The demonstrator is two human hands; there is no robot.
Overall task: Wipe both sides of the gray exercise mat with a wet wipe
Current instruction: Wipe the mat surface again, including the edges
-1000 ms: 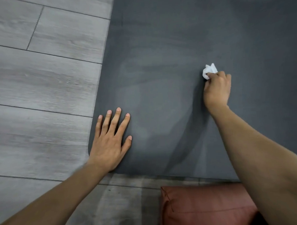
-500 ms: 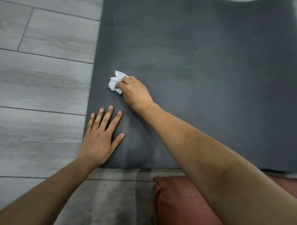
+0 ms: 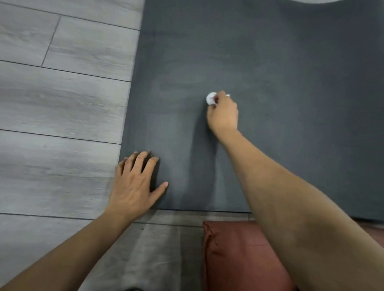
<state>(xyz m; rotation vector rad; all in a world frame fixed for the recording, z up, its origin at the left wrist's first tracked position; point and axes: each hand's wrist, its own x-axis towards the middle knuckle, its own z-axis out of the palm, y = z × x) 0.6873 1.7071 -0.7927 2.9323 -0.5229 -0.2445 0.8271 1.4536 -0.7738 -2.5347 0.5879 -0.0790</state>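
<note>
**Two hands on gray mat, wipe held in right**

One gray exercise mat [image 3: 271, 76] lies flat on a gray wood-plank floor [image 3: 53, 107]. Its near edge runs across the lower middle of the view and its left edge slants up toward the top. The far right corner curls slightly upward. Faint lighter streaks show on the mat surface near its left side.

White wet wipe [image 3: 211, 98]: crumpled into a small wad, resting on the mat roughly mid-width. The right hand [image 3: 223, 115] holds it, fingertips curled around the wad and pressing it against the mat; most of the wipe is hidden under the fingers.

Left hand [image 3: 134, 183]: placed at the mat's near left corner, fingers spread and slightly bent, thumb splayed to the right, holding nothing. Fingers and thumb lie on the mat; the heel of the palm sits at the corner's edge.

A reddish-brown cushion [image 3: 240, 259] lies on the floor just beside the mat's near edge, under the right forearm.
</note>
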